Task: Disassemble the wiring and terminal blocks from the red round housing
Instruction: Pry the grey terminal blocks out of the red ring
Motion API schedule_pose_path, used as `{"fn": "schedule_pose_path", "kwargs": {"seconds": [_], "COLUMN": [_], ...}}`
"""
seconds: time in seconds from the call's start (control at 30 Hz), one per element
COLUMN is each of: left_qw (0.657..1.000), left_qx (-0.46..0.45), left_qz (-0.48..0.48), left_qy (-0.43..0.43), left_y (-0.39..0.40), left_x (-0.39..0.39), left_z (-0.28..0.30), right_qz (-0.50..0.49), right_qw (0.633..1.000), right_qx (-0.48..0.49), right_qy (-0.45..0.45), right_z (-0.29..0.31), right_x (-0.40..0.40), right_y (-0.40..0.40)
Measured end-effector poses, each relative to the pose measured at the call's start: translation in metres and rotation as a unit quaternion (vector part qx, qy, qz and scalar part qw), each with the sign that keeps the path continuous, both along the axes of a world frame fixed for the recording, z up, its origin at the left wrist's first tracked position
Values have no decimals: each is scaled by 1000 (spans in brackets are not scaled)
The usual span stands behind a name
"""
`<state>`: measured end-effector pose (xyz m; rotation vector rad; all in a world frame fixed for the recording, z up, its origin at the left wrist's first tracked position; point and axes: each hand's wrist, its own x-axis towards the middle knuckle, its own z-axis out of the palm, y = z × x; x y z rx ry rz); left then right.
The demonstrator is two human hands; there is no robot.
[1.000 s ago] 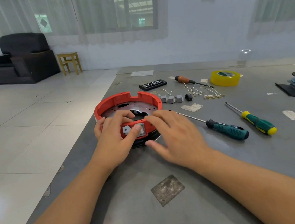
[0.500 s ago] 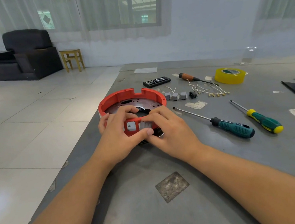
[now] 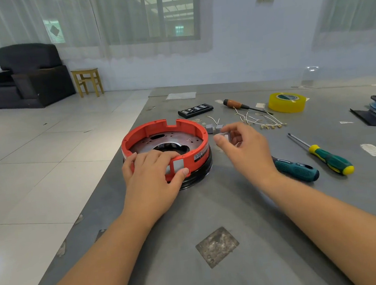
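I read this as the carry-off step: my right hand [image 3: 241,146] pinches a small grey terminal block [image 3: 224,135] between thumb and curled forefinger, lifted clear of the red round housing [image 3: 166,142], which sits just to the left of those fingertips. My left hand [image 3: 153,172] steadies the housing, fingers draped over the near rim into the bowl and thumb pressed on the outer wall just below a grey window. Just beyond my right fingertips lie the loose terminal blocks [image 3: 213,128] already out, and further out past them the pile of pulled wires [image 3: 259,120]. The next move, as I judge it, is to set this block down beside its fellows, then check the wall under my left thumb for another; whether one remains there I cannot tell.
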<state>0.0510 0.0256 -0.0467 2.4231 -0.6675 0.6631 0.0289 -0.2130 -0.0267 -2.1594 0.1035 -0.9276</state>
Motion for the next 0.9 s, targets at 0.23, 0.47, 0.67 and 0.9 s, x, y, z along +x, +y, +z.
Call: {"fn": "schedule_pose_path", "kwargs": {"seconds": [0.23,0.47,0.67,0.9], "left_qw": [999,997,996,997], "left_qx": [-2,-10,-9,-21], "left_qz": [43,66,75,65], "left_qy": [-20,-30,-44,-40], "left_y": [-9,-13,-14,-13], "left_x": [5,16,16,16], "left_z": [-6,-11,-15,-15], "right_qz": [-1,16,-6,-32], "right_qw": [993,963,935,904], "right_qx": [-24,-166,-235,-303], "right_qy": [112,213,264,299], "right_z": [28,37,24,13], "right_x": [76,152,189,196], "right_y": [-26,-33,-26,-28]}}
